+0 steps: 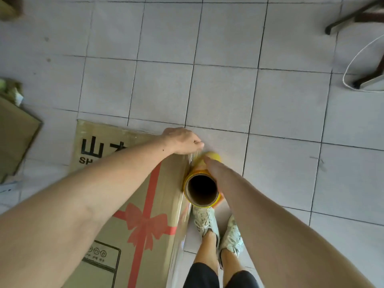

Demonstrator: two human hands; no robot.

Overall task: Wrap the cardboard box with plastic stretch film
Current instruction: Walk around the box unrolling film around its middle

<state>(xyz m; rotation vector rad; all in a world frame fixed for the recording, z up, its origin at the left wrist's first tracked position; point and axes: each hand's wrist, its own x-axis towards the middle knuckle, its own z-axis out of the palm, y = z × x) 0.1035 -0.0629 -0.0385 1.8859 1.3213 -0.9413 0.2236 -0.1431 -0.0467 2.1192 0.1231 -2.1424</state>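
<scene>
A big cardboard box (pixel 128 183) with a red printed ribbon and bow stands on the tiled floor at lower left. Clear film shines along its right edge. A yellow stretch film roll (pixel 200 189) with a brown cardboard core stands upright against that edge. My left hand (pixel 182 142) reaches over the box's far right corner, fingers pinched on the film there. My right hand (pixel 212 163) is mostly hidden behind the roll and grips its far side.
My two feet in white sneakers (pixel 218 229) stand just right of the box. Flattened cardboard (pixel 14 138) lies at the left edge. Dark furniture legs (pixel 357 17) and a white hoop (pixel 357 59) sit at top right. Grey floor tiles (pixel 166 80) stretch ahead.
</scene>
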